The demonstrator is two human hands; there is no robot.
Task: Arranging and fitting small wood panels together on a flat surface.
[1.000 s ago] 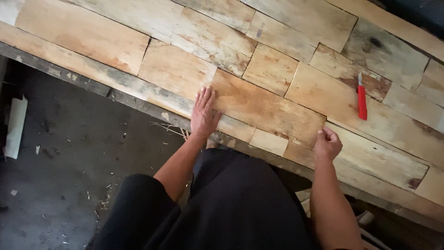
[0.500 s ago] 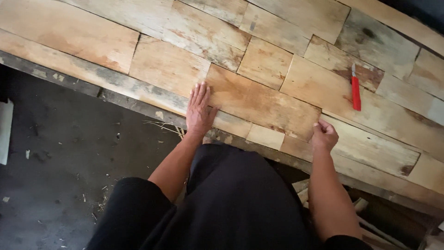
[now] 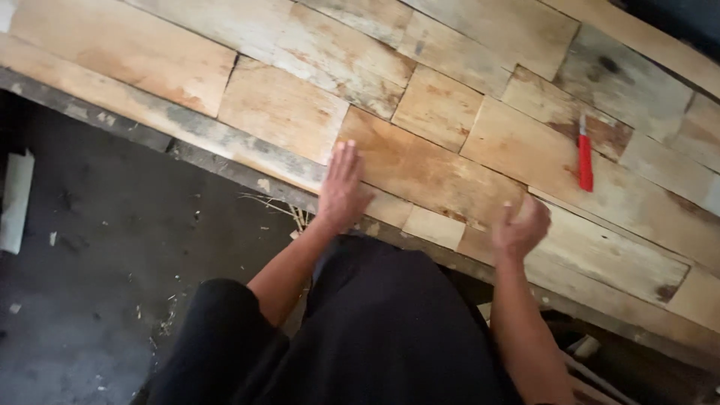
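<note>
L hand (image 3: 343, 187) flat, fingers apart, on brown plank (image 3: 427, 169); R hand (image 3: 519, 227) blurred just beside it, grip unclear. Press plank evenly w/ palm.

Two hands (image 3: 343, 187) (image 3: 519, 227), one red marker (image 3: 584, 154), one patchwork wooden panel (image 3: 420, 161)
</note>
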